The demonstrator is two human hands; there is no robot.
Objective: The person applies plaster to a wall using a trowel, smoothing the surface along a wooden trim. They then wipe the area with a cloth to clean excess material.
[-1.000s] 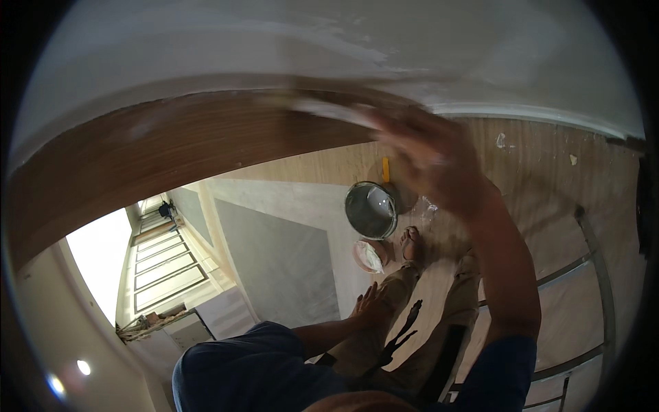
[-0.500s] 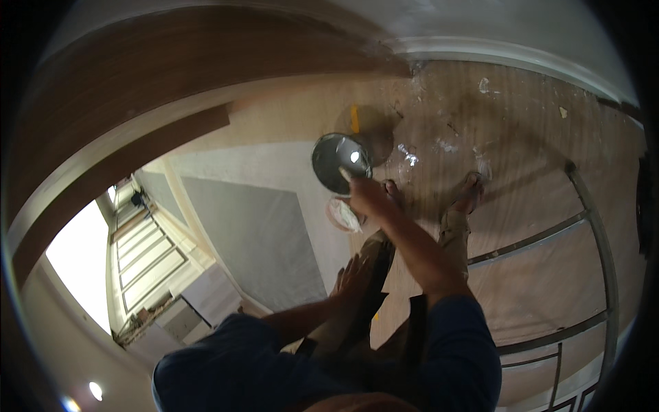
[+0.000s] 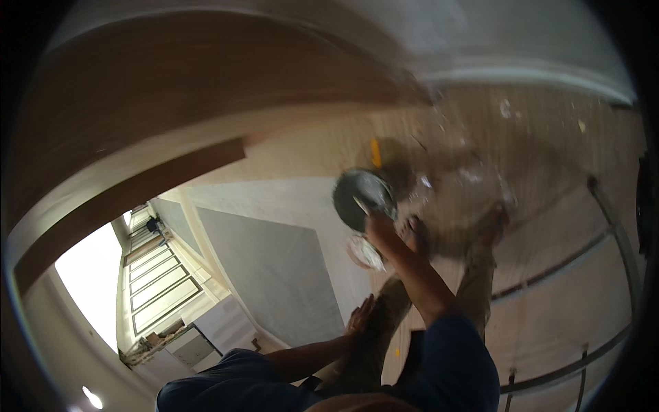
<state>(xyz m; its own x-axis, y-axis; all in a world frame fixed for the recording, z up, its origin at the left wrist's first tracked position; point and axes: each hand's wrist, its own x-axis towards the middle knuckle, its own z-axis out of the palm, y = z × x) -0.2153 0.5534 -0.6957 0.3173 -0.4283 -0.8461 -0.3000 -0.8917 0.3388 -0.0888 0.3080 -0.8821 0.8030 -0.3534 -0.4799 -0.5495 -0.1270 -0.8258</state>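
A dark bucket stands on the floor in front of me, with greyish stuff inside. My right hand is closed round a thin pale stick-like handle that reaches down into the bucket; its lower end is hidden. Just nearer than the bucket lies a small round tub with crumpled white material in it, near my right wrist. My left hand rests on my left leg, fingers stretched out, holding nothing.
Beyond the bucket lies a yellow strip. White smears and scraps mark the brown floor around my feet. A metal ladder-like frame lies at the right. A grey panel spreads at the left, and a white wall edge runs at the back.
The whole view has shifted, so the bucket and floor now appear lower and further right. My right hand stays on the handle in the bucket, and my left hand stays on my leg.
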